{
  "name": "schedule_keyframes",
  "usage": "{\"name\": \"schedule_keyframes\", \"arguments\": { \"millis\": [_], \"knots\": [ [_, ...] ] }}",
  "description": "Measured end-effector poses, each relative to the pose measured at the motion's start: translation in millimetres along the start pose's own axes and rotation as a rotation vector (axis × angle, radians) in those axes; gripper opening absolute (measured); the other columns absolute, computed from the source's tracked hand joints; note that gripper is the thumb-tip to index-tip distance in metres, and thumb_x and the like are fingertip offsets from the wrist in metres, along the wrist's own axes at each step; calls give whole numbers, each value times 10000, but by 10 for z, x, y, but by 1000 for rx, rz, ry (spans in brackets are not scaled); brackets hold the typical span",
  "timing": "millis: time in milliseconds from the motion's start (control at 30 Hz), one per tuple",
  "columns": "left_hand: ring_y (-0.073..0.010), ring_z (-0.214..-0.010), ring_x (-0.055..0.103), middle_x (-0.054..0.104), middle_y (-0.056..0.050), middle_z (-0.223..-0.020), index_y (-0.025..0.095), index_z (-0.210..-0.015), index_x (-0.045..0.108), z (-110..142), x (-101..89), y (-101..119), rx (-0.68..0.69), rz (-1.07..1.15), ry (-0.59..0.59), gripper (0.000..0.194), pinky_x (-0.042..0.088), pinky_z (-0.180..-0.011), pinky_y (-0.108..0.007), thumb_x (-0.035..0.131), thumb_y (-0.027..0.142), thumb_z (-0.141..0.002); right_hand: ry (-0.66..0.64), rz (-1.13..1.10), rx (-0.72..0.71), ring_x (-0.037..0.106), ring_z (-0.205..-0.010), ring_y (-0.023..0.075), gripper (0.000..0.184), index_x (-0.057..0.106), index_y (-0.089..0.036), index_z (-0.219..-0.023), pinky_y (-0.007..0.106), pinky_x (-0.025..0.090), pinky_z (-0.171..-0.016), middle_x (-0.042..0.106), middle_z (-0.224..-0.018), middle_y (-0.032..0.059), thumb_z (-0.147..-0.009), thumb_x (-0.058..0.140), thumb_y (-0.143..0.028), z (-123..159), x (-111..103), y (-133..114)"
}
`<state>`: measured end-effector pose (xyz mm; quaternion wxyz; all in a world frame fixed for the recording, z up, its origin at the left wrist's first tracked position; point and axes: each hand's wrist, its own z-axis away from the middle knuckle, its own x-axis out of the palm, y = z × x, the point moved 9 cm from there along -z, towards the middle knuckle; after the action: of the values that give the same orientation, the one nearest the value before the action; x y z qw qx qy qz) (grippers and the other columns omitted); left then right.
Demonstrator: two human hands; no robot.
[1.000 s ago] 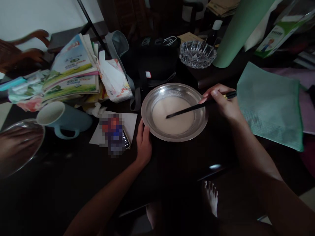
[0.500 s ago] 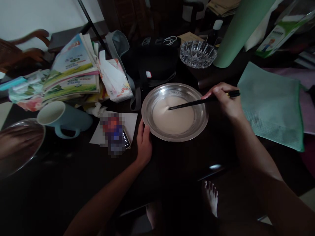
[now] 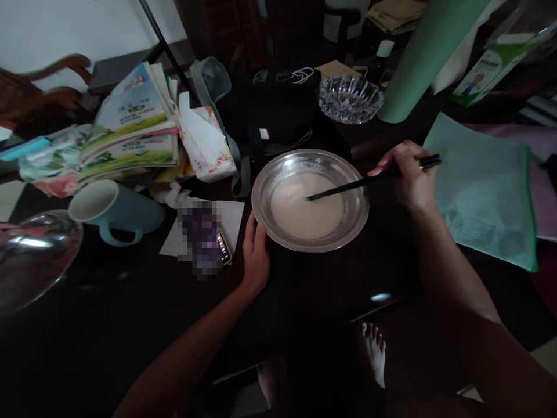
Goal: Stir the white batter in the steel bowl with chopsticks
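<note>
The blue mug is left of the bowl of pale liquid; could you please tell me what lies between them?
The head view shows a phone on white paper, a crumpled tissue near its far edge, and the left hand at the bowl's rim.

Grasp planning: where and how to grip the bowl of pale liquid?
Likely pinch the bowl at its near rim, coming from the wearer's side: its lip flares outward. The left hand touches the left edge, chopsticks cross the right, and a black bag sits behind.

Hands (image 3: 256,258) bare; forearms (image 3: 456,276) bare, slender, tapering toward wrists; foot (image 3: 374,355) bare, toes distinct.
</note>
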<state>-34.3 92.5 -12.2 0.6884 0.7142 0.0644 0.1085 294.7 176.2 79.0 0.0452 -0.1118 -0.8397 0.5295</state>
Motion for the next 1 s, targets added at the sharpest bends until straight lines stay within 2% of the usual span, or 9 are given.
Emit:
{"name": "schedule_keyframes", "arguments": {
  "millis": [100,267,367,467,567,700,867,933,1000],
  "knots": [
    [-239,-1460,405,559,-44,-1476,276,-1347,600,4,0,25,14,-22,-1,461,271,-1241,-419,534,498,-948,11,-84,34,593,-436,143,357,678,-218,-620,295,421,-490,613,-480,-17,-860,647,-479,0,-11,47],
    [-238,-1453,417,550,-45,-1485,284,-1360,586,-7,-6,-3,23,-15,-7,465,288,-1233,-426,530,494,-950,-264,32,39,685,-669,146,300,741,-211,-733,301,512,-703,739,-684,10,-892,643,-446,101,288,-10],
    [-240,-1449,421,554,-49,-1482,276,-1373,575,-12,-8,-26,15,-8,-7,482,293,-1231,-429,533,497,-947,-147,110,-24,699,-707,144,299,731,-202,-718,296,507,-719,744,-706,14,-902,639,-419,57,174,-50],
    [-243,-1448,422,562,-51,-1473,274,-1370,578,-8,-9,-13,13,-17,-6,484,292,-1231,-436,536,501,-945,20,1,-14,655,-534,140,345,678,-194,-666,288,472,-573,662,-555,-5,-903,622,-439,15,-1,-13],
    [-238,-1450,420,554,-49,-1480,278,-1354,593,-3,-10,8,20,-31,-3,461,275,-1238,-426,527,493,-953,-67,-65,45,639,-500,145,346,675,-202,-660,295,479,-557,659,-537,-3,-897,624,-449,37,88,24],
    [-241,-1443,430,574,-49,-1458,281,-1364,584,-8,-3,-9,11,-10,-6,468,299,-1228,-436,532,492,-949,-262,97,19,691,-714,144,285,741,-213,-741,301,515,-736,752,-734,15,-898,636,-427,101,283,-39],
    [-241,-1450,420,566,-47,-1469,274,-1360,588,-11,-2,-10,18,-11,-1,470,291,-1231,-440,540,489,-944,10,29,11,647,-535,141,334,675,-197,-668,294,473,-576,676,-565,2,-891,613,-438,18,-1,-19],
    [-241,-1450,420,563,-46,-1473,273,-1359,590,-11,-6,-14,19,-15,1,468,290,-1232,-432,541,484,-944,9,-50,33,615,-466,137,343,660,-197,-648,289,448,-519,642,-512,-6,-878,619,-448,22,4,8],
    [-240,-1446,426,562,-43,-1473,279,-1368,582,-12,-11,-28,15,-13,0,469,296,-1230,-428,534,483,-948,-98,-70,67,641,-505,139,320,682,-197,-677,289,481,-561,677,-550,-2,-879,632,-440,55,126,18]
  ]
}}
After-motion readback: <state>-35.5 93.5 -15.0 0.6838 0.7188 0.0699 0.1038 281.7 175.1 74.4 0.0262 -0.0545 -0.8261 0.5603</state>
